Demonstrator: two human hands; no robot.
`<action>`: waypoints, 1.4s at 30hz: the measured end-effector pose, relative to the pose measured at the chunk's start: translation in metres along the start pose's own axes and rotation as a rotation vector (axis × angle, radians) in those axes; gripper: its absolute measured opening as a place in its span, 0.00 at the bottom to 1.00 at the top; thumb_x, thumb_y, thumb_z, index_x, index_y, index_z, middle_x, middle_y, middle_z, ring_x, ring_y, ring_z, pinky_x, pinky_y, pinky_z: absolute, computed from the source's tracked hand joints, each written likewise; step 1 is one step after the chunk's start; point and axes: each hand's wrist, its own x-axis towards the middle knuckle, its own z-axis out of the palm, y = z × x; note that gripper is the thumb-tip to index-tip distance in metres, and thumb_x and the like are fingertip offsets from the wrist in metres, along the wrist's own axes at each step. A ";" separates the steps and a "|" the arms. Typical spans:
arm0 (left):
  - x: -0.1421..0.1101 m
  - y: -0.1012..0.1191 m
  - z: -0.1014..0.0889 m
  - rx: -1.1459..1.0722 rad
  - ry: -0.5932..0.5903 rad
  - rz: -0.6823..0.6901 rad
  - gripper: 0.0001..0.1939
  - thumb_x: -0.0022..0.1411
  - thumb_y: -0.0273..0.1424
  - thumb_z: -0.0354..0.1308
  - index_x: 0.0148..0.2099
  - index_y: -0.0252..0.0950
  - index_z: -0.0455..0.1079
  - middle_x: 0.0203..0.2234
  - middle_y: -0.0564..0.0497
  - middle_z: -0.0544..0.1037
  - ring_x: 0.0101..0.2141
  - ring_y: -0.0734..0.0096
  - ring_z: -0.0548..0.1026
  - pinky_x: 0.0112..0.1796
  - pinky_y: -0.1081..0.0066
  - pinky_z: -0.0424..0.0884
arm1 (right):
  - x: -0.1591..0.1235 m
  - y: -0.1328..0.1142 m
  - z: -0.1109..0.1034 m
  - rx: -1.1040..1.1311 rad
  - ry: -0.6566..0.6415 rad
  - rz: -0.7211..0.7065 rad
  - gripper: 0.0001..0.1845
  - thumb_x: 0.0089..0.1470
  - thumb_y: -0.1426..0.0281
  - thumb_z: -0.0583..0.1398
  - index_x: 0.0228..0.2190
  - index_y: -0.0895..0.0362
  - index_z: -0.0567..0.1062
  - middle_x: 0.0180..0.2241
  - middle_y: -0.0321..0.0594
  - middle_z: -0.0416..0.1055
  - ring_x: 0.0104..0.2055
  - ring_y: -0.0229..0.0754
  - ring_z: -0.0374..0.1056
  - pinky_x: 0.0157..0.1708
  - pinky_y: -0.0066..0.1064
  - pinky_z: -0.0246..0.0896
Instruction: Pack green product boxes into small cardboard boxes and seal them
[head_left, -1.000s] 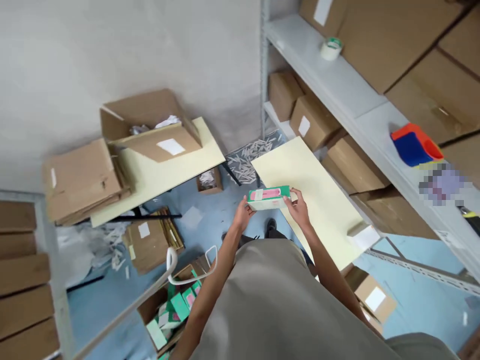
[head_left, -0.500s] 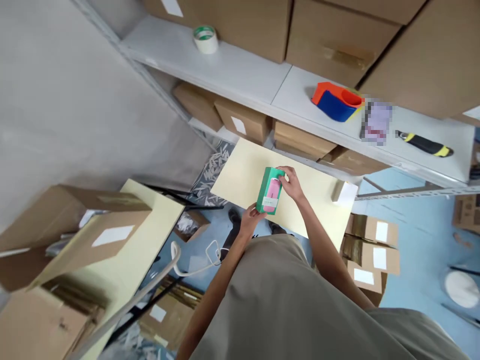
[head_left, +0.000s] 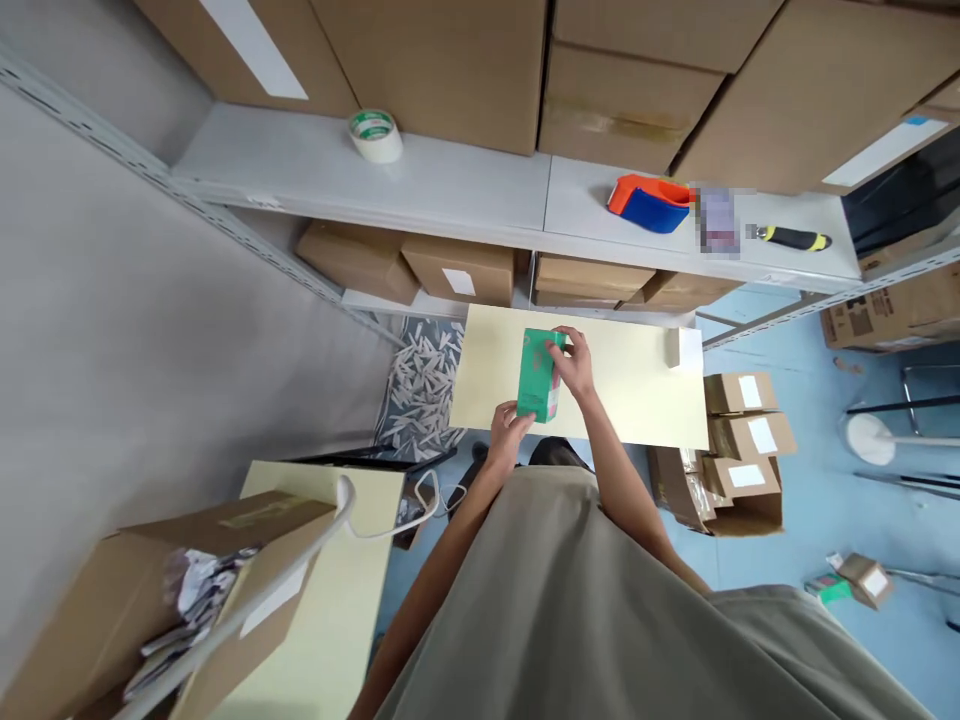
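Observation:
A green box [head_left: 536, 375] with a pink picture on its side is held above the pale yellow table [head_left: 630, 400]. My left hand [head_left: 510, 432] grips its lower end, thumb on the near face. At the upper right corner, my right hand [head_left: 574, 362] is closed on the same box, thumb on the front and fingers behind. The plain green face with small print now points up at me, while the pink side shows only as a strip on the right. A small white box [head_left: 685, 348] stands at the table's right end.
On the grey shelf [head_left: 465, 195] lie a tape roll [head_left: 376, 137], an orange and blue tape dispenser [head_left: 649, 203] and a black-yellow utility knife [head_left: 793, 238]. Cartons [head_left: 742, 440] are stacked on the floor at right. An open carton [head_left: 225, 600] sits on the left table.
The green box has been turned in my hands, from the pink picture face to a plain green face. My view has swung, so shelf and tables sit differently in the picture.

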 end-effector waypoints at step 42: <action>0.028 0.013 0.014 0.025 0.209 0.150 0.35 0.42 0.33 0.82 0.53 0.38 0.74 0.50 0.44 0.85 0.51 0.56 0.84 0.60 0.53 0.76 | 0.059 0.011 0.018 0.522 -0.161 0.138 0.23 0.49 0.52 0.69 0.43 0.51 0.78 0.50 0.41 0.79 0.42 0.45 0.73 0.38 0.35 0.73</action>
